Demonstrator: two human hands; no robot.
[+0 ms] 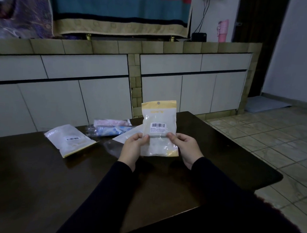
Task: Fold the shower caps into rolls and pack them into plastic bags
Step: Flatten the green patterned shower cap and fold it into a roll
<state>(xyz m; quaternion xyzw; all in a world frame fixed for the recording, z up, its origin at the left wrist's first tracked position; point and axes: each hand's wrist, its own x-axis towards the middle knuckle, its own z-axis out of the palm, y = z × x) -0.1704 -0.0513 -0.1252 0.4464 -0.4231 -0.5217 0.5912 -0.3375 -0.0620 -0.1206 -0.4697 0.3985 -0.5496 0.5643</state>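
Both hands [133,147] [186,149] pinch a bag [158,129], contents perhaps rolled.

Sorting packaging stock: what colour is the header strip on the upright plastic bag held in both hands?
Yellow, on the translucent white barcoded plastic bag; seen in the head view.

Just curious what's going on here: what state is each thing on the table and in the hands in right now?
Held bag: upright, pinched by both hands.
Left hand: holds bag's left edge.
Right hand: holds right edge.
Second bag: lying flat on table.
Pink roll, blue roll: rolled, lying side by side.
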